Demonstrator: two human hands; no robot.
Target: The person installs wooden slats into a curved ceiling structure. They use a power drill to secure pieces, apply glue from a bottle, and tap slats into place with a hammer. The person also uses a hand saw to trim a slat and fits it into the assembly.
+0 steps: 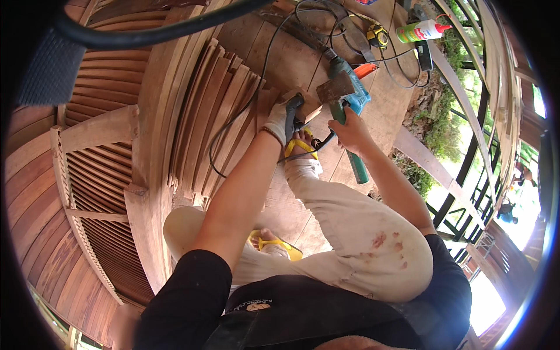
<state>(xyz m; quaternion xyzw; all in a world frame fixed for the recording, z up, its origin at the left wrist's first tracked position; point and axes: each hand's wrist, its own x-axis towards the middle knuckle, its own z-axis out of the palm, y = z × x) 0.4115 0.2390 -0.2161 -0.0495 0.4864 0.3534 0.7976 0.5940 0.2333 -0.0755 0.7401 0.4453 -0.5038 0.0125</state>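
Observation:
My left hand [283, 118], in a white and black work glove, is closed on a small wooden block [309, 109] close to my sandalled foot. My bare right hand [352, 132] wraps round the green handle [357, 168] of a hatchet. The hatchet's broad, brownish metal head [336, 88] is raised just right of the block, apart from it. Behind the hatchet lies a teal corded power tool [360, 93], partly covered by it; its exact kind is hidden.
Thin wooden slats [216, 111] are stacked at the left beside a slatted wooden frame [102, 134]. A black cable [262, 76] loops across the boards. Farther off lie a yellow tape measure [377, 36], an orange object [365, 70] and a glue bottle [419, 31]. Greenery borders the floor's right edge.

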